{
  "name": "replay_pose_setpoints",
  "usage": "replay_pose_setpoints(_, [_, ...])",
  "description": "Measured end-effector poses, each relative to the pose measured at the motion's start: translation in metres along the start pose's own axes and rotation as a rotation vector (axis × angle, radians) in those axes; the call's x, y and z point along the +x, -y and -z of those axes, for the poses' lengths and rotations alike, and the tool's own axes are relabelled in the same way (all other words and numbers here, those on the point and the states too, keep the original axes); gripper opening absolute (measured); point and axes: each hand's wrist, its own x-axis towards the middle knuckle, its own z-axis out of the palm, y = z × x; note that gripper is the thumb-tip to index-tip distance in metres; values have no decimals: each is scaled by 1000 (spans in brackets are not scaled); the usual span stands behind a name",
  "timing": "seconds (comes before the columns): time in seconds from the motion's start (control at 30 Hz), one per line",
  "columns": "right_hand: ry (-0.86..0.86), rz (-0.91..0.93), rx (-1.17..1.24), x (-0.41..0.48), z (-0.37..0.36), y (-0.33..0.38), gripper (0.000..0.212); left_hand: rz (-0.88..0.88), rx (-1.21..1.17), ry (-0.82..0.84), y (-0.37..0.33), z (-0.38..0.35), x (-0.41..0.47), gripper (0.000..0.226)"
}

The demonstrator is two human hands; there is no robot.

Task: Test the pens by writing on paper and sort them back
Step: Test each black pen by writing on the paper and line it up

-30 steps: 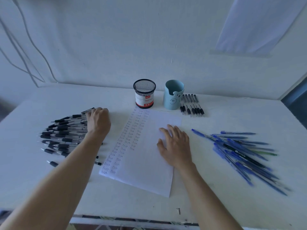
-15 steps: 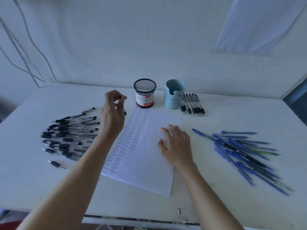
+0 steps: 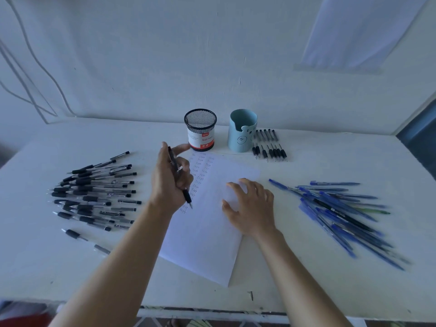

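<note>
Left hand (image 3: 171, 182) is curled around a black pen (image 3: 187, 197) with the index finger sticking out toward the back. The tip points down at the left side of the paper (image 3: 207, 244), right by the columns of handwritten "test" words. I honestly can't tell if the tip is actually touching the sheet. Right hand (image 3: 250, 208) is flat on the paper with the fingers spread, not gripping anything, just resting on its right half. The sheet lies at a slant in the middle of the white worktop (image 3: 306, 279). Off to the left there's a big pile of black pens (image 3: 94, 192), fanned out with a couple of strays (image 3: 74, 234) nearer the front edge. On the right is a messy heap of blue pens (image 3: 342, 213) with a dark one and a green one mixed in. At the back, near the wall, a black mesh cup (image 3: 200, 129) with a red and white label stands beside a light blue cup (image 3: 241, 131) with a bear face. A neat little row of black pens (image 3: 269, 145) is lined up just right of the blue one.
</note>
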Motion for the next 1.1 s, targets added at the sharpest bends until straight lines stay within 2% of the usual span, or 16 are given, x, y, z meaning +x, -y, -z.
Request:
replay_pose_setpoints(0.13, [-52,-11,-34,-10,-1,-10,65,42,-59,-40,2,-3,-2,42])
replay_pose_setpoints(0.27, [-47,-36,-26,-14,2,-15,69,51,-81,-100,10,-5,1,34])
replay_pose_setpoints(0.37, [-61,-49,-35,-16,3,-20,69,39,-138,-75,17,-5,3,34])
replay_pose_setpoints(0.47, [-47,-49,-46,-17,2,-24,68,18,-27,-105,22,-5,3,14])
replay_pose_setpoints(0.5, [-38,-49,-48,-16,2,-24,68,-1,35,-127,24,-5,2,14])
replay_pose_setpoints(0.57, [-45,-51,-39,-17,1,-24,65,-19,69,-136,29,0,2,29])
replay_pose_setpoints(0.7, [-47,-55,-30,-16,2,-21,64,18,-19,-30,34,16,-1,41])
replay_pose_setpoints(0.8, [-9,-64,-14,-17,4,-22,61,3,132,5,38,18,-4,64])
replay_pose_setpoints(0.9, [25,-62,-7,-18,6,-22,59,-50,301,-42,41,17,-8,68])
replay_pose_setpoints(1.0, [21,-64,-3,-17,6,-23,56,-82,434,-20,39,20,-11,74])
replay_pose_setpoints(1.1, [9,-64,-3,-18,6,-21,56,-84,458,-12,38,28,-7,67])
